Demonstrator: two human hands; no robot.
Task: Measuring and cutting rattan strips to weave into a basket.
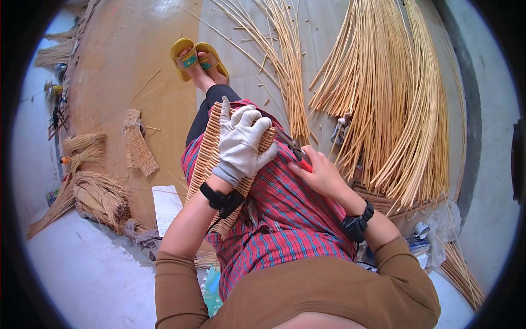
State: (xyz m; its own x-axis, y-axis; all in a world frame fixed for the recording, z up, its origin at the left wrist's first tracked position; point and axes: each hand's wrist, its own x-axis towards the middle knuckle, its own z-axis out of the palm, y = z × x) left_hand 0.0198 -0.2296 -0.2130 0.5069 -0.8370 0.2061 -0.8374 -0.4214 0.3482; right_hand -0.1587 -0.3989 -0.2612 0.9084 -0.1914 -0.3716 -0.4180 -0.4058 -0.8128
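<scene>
A woven wicker panel (204, 164) lies slanted across my lap, its ridged rows of pale cane running over the red plaid cloth (285, 219). My left hand (244, 137), in a white knit glove, lies over the panel's upper part and holds it, one finger stretched along the far edge and the others bent. Bare and closed, my right hand (324, 176) grips red-handled hand shears (298, 153). Their dark jaws point up and left, close to the panel's right edge. The glove and panel hide part of my lap.
Long bundles of peeled canes (378, 82) lie at the far right, with looser canes (290, 71) beside them. Another woven piece (138, 142) and tied fibre bundles (101, 197) rest on the floor at left. A white sheet (166, 208) lies near my left forearm; a white cup (421, 230) is at right.
</scene>
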